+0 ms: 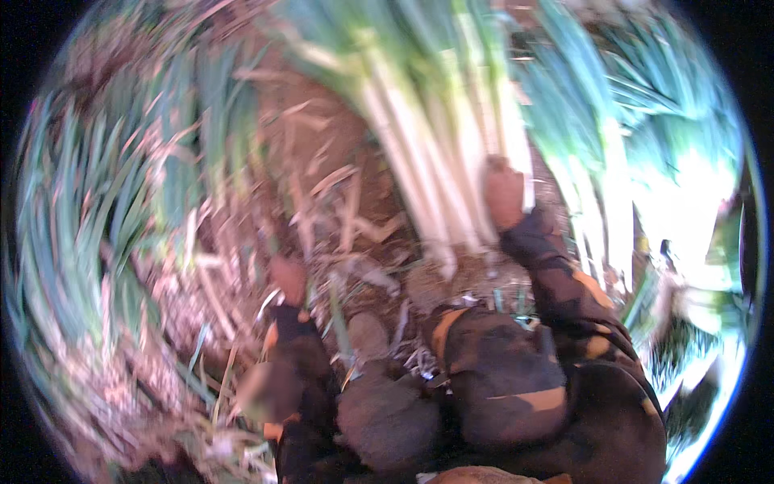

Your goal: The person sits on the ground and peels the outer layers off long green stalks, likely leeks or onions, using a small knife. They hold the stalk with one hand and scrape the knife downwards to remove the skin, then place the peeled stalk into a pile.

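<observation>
A bunch of long green onions [411,139] with white shafts and green leaves leans in front of me, its root ends low near my knees. My right hand [505,192] is closed at the right side of the bunch, around some of the white shafts; blur hides the single fingers. My left hand [289,279] hangs low to the left, apart from the bunch. It is nearest to the dry stalks and soil beside the left row, and its fingers are too blurred to make out.
A row of standing green onions [91,224] runs along the left. More onions with white shafts [595,199] lie or lean to the right. Dry leaf litter [347,199] covers the soil between. My bent knees [508,381] in dark patterned trousers are close below my hands.
</observation>
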Action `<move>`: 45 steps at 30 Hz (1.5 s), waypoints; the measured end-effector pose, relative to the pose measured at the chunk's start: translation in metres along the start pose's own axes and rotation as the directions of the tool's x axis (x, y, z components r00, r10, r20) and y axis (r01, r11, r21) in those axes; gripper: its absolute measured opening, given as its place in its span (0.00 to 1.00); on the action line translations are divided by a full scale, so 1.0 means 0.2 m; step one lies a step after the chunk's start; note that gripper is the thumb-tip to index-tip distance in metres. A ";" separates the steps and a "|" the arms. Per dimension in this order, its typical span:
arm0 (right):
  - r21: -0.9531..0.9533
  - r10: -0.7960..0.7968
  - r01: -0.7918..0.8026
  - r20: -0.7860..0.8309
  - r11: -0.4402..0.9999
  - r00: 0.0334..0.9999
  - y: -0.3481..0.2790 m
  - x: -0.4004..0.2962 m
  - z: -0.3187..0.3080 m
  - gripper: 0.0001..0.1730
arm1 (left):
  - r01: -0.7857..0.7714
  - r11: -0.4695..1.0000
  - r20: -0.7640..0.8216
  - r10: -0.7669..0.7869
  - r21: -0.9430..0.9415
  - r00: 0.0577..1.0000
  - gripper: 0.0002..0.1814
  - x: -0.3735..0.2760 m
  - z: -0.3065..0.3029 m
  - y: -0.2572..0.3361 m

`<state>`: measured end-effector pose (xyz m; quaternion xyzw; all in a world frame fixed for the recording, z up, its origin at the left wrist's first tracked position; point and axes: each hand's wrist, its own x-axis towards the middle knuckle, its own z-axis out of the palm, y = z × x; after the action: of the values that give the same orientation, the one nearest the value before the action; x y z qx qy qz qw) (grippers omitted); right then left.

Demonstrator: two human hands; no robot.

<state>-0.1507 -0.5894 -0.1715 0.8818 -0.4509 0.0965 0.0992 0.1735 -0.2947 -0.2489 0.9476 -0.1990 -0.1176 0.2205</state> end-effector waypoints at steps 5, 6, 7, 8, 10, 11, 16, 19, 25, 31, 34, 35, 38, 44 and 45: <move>0.031 -0.019 0.018 0.047 0.999 0.999 -0.09 -0.03 -0.14 0.26 | -0.012 0.985 0.107 -0.006 0.171 0.994 0.20 0.12 0.02 -0.23; 0.080 0.027 -0.032 0.063 0.996 0.998 -0.08 -0.06 -0.15 0.28 | -0.028 0.989 0.099 0.014 0.142 0.995 0.20 0.11 0.04 -0.20; 0.129 0.073 -0.082 0.078 0.988 0.994 -0.07 -0.09 -0.18 0.30 | -0.045 0.993 0.088 0.035 0.113 0.996 0.20 0.10 0.05 -0.17; 0.238 0.090 -0.107 0.083 0.965 0.992 -0.06 -0.12 -0.21 0.31 | -0.052 0.987 0.119 0.034 0.152 0.992 0.20 0.10 0.04 -0.15; 0.478 0.105 -0.133 0.085 0.868 0.991 -0.08 -0.14 -0.29 0.33 | -0.053 0.969 0.144 0.018 0.243 0.989 0.19 0.11 -0.08 -0.10; 0.471 0.096 -0.113 0.059 0.875 0.994 -0.08 -0.15 -0.33 0.33 | -0.056 0.982 0.124 0.033 0.183 0.992 0.19 0.10 -0.15 -0.07; 0.486 0.080 -0.072 0.004 0.871 0.997 -0.03 -0.29 -0.46 0.29 | 0.042 0.981 0.270 0.011 -0.190 0.963 0.18 -0.19 -0.68 0.32; 0.666 -0.037 0.011 0.024 0.746 0.999 -0.18 -0.30 -0.58 0.22 | 0.066 0.990 0.534 0.012 -0.127 0.846 0.23 -0.66 -0.61 -0.20; 0.901 -0.357 -0.055 0.226 0.431 0.906 -0.40 -0.30 -0.57 0.17 | 0.543 0.791 0.768 -0.153 -0.283 0.622 0.13 -1.21 -1.10 0.03; 0.886 -0.552 -0.316 0.459 0.339 0.696 -0.72 -0.06 -0.65 0.20 | 0.729 0.509 0.764 -0.195 -0.457 0.615 0.14 -1.42 -1.58 0.29; 0.634 -0.555 -0.770 0.667 0.074 0.497 -0.84 0.02 -0.71 0.24 | 0.632 0.435 0.681 -0.056 -0.641 0.730 0.20 -1.46 -1.84 0.39; 0.537 -0.562 -0.842 0.714 0.057 0.418 -0.87 0.05 -0.74 0.26 | 0.593 0.469 0.681 0.026 -0.654 0.731 0.17 -1.47 -1.96 0.41; 0.310 -0.658 -0.948 0.698 -0.077 0.282 -1.01 0.15 -0.92 0.29 | 0.296 0.734 0.573 0.153 -0.612 0.805 0.27 -1.58 -2.17 0.34; 0.430 -0.802 -0.722 -0.007 -0.542 0.597 -1.14 0.34 -1.18 0.32 | 0.210 0.855 0.648 0.178 -0.475 0.740 0.16 -1.78 -2.21 0.31; 0.287 -0.833 -0.805 0.039 -0.519 0.551 -1.24 0.32 -1.32 0.30 | 0.153 0.886 0.628 0.180 -0.438 0.757 0.14 -1.85 -2.21 0.22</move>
<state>0.0664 -0.4278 0.0780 0.2757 0.0213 -0.0148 -0.9609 -0.0330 -0.0083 0.2086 0.7636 -0.2364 -0.4827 0.3577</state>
